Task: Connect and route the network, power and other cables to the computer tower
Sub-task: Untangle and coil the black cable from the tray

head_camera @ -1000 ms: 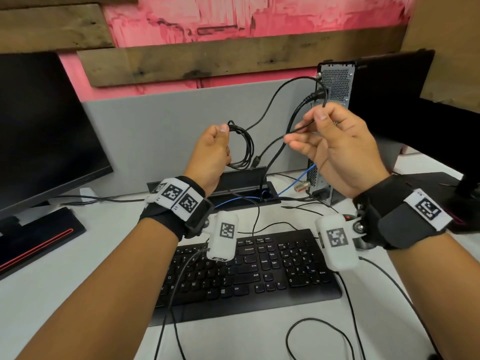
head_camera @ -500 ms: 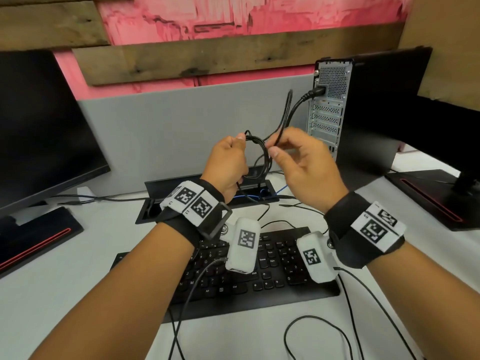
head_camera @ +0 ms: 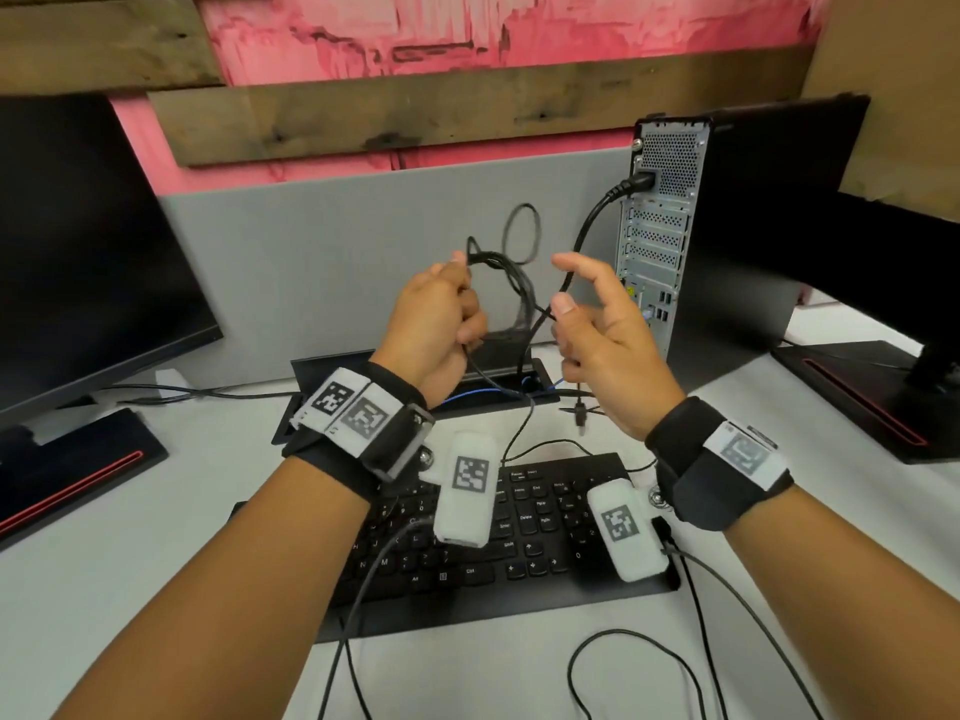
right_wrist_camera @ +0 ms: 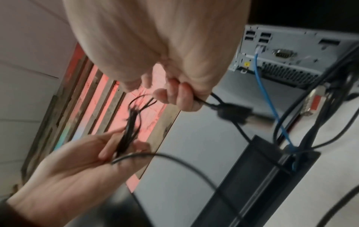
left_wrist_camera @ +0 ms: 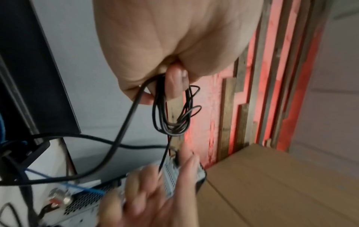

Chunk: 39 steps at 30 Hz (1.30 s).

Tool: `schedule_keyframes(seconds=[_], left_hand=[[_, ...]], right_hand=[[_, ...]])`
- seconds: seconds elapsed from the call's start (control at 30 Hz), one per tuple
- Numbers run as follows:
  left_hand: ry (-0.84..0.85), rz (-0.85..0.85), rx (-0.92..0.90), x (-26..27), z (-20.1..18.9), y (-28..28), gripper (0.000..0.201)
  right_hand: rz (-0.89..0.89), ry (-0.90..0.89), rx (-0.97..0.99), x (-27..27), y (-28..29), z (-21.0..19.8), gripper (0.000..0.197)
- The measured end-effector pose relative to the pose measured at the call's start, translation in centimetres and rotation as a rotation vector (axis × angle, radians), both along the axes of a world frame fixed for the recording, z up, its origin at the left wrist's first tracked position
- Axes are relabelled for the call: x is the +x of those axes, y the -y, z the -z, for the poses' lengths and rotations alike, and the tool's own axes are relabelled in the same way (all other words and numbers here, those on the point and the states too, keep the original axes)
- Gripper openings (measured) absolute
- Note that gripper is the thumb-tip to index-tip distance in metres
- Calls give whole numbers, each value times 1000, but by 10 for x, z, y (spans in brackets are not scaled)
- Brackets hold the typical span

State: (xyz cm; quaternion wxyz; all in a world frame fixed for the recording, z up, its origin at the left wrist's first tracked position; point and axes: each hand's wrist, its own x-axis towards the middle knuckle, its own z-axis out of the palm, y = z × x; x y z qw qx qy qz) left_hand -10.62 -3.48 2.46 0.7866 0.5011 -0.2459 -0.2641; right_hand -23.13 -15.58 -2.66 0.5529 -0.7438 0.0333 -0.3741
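My left hand (head_camera: 441, 314) grips a coil of thin black cable (head_camera: 514, 288), whose loops hang from my fingers in the left wrist view (left_wrist_camera: 174, 116). My right hand (head_camera: 597, 330) is just right of the coil. Its lower fingers curl round the same cable's free end near its plug (right_wrist_camera: 233, 110), while the index finger and thumb stick out. The computer tower (head_camera: 670, 226) stands behind, rear panel facing me. A thick black power cable (head_camera: 597, 215) is plugged in near its top, and a blue network cable (right_wrist_camera: 260, 73) lower down.
A black keyboard (head_camera: 519, 537) lies under my wrists with loose cables across the desk. A cable slot (head_camera: 363, 376) sits at the foot of the grey partition (head_camera: 337, 252). Monitors stand at left (head_camera: 78, 252) and right (head_camera: 857, 397).
My right hand came down from beside the tower to meet the left at the coil, then drew a little to the right. A loop of cable now stands above the coil.
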Motion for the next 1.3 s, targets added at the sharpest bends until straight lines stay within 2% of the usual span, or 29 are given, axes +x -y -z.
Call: schedule_keyframes(seconds=[0.07,0.1,0.17,0.23,0.43,0.77,0.83,0.9,0.97,1.13,1.3], left_hand=[[-114,-55,-88,19,-4,-7,29],[-144,-77,-115,29,-5,-11,30],[-169,-102,-147,44,-7,-20,33],[-159,-99,-164,49,-6,-24,35],[-174,-101,-187,59,13,-20,33],[-107,-71,-96,60,20,-36,24],[-39,-82,-16,58,24,-38,29],[102,-76,109,55,28,-39,32],[203,-64,207,54,30,-39,26],[167,51,254,66,31,-43,18],[236,124,238,72,28,-50,12]], right_hand=[[186,-89,-156,-4,13,3,18],[282,-122,-196,-6,22,7,27],[411,-141,-94,-8,40,18,48],[470,-148,-8,-6,51,28,55],[537,-205,82,-8,73,42,57],[602,-173,21,-20,98,43,59],[623,-177,6,-21,100,44,58],[648,-182,0,-21,99,44,58],[670,-183,-5,-22,100,43,58],[696,-166,-34,-26,106,37,60],[702,-194,-45,-26,104,41,61]])
